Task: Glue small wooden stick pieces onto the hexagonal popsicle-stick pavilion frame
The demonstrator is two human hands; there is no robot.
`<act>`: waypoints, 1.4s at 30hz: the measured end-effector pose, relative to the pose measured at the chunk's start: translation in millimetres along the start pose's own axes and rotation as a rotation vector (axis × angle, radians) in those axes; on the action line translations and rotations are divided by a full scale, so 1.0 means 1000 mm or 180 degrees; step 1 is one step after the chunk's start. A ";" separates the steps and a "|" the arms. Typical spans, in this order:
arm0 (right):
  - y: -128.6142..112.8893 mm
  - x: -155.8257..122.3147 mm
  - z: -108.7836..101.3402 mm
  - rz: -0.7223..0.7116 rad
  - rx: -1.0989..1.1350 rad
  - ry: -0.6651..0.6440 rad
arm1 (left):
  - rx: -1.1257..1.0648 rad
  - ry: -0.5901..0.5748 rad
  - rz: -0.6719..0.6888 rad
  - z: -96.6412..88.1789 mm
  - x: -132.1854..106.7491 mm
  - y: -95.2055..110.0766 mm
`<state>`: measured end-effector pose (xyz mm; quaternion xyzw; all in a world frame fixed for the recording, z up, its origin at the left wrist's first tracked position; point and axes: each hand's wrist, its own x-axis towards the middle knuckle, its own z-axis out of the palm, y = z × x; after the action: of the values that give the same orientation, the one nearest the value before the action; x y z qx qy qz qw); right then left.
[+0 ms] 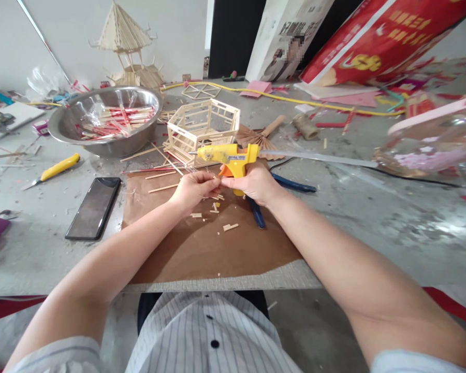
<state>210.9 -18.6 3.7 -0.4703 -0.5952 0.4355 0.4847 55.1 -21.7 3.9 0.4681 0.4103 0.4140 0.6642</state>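
Brown paper [217,254] lies on the table [353,212]; at its far edge the right hand [257,182] grips the glue gun [227,154]. The left hand [194,190] beside it pinches, on what I cannot tell. Beyond sit a stick frame [197,143] and bowl [112,148].

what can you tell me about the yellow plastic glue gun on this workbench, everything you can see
The yellow plastic glue gun has an orange trigger, a narrow nozzle and small dark print on its side. The bare right hand grips its handle, holding the barrel roughly level, nozzle toward the person's left. A long, translucent whitish stick extends from its rear. Bare left-hand fingertips are near the trigger; contact is unclear.
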 end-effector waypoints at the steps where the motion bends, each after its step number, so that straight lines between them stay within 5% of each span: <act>1: 0.000 0.000 0.000 -0.0013 -0.0011 0.0012 | 0.0011 0.0005 0.0006 0.000 0.000 0.000; 12: -0.002 -0.002 0.003 -0.0188 -0.0016 0.0021 | 0.0101 0.0144 0.0121 0.001 0.000 -0.002; 22: -0.009 -0.001 -0.014 -0.0172 0.0716 0.0182 | 0.1694 0.0439 0.0136 -0.013 0.004 0.004; 28: -0.012 -0.002 -0.011 -0.0042 0.0674 0.0053 | 0.2150 0.0319 0.0178 -0.015 -0.001 0.014; 34: -0.010 -0.003 -0.007 0.0137 0.0596 -0.0014 | 0.1907 -0.0108 0.0514 -0.011 -0.009 0.022; 42: -0.011 -0.005 -0.004 0.0260 0.0401 -0.0179 | 0.2286 -0.0002 0.0914 -0.011 -0.008 0.015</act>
<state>213.6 -25.2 14.5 -0.4504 -0.5603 0.5045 0.4782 39.7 -22.8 17.2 0.7237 0.4592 0.3326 0.3934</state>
